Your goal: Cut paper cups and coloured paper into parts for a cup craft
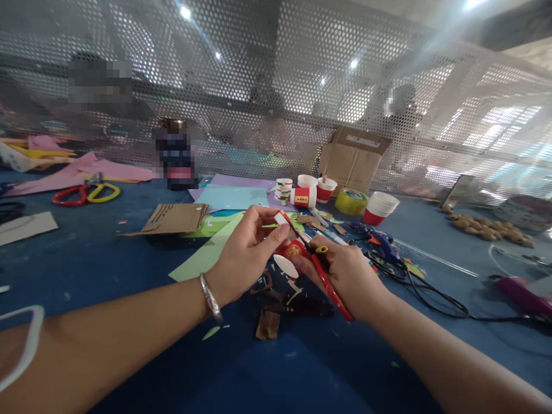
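Note:
Held between both hands is a red-and-white paper cup (294,252) with a gold emblem, partly cut open, its white round base facing me. My left hand (245,250) pinches a cut strip of its wall between thumb and fingers. In my right hand (351,273) is a pair of scissors (331,287) with a red and a yellow handle loop. Their dark blades lie at the cup's wall, partly hidden by the cup and fingers. Below the hands, a dark-handled tool (308,306), paper scraps and a piece of brown cardboard (268,325) rest on the blue table.
Behind stand paper cups (382,206), yellow tape (351,201) and a cardboard box (356,158) against a perforated screen. A blue glue gun (386,246) with a black cable lies right. Coloured paper (235,197), flat cardboard (176,218) and other scissors (86,192) lie left.

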{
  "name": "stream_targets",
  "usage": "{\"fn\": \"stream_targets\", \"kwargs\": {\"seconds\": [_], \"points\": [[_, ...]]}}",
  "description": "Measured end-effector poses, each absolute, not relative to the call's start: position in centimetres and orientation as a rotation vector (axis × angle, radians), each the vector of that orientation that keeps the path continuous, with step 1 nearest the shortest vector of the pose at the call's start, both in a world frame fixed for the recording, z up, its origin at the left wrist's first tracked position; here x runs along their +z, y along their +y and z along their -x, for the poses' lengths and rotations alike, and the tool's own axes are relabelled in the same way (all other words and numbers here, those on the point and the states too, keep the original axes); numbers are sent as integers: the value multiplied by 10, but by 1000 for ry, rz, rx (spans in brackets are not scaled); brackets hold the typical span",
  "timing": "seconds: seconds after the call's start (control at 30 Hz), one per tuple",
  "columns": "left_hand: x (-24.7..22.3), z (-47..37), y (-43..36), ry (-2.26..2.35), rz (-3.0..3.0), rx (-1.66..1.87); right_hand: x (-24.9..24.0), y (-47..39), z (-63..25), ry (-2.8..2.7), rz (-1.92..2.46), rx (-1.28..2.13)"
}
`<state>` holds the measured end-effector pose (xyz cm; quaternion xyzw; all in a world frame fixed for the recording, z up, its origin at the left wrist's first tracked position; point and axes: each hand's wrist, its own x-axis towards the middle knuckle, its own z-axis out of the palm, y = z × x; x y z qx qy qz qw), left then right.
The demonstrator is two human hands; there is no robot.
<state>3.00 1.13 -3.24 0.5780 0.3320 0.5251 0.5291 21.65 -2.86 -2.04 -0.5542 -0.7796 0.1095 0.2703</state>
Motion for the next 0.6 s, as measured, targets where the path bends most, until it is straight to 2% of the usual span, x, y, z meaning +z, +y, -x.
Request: {"fn": "stream_targets", "kwargs": {"seconds": [0.6], "points": [[-30,-33,9,801,-1379,1323,-29,-22,-218,-2100,1531,193]]}}
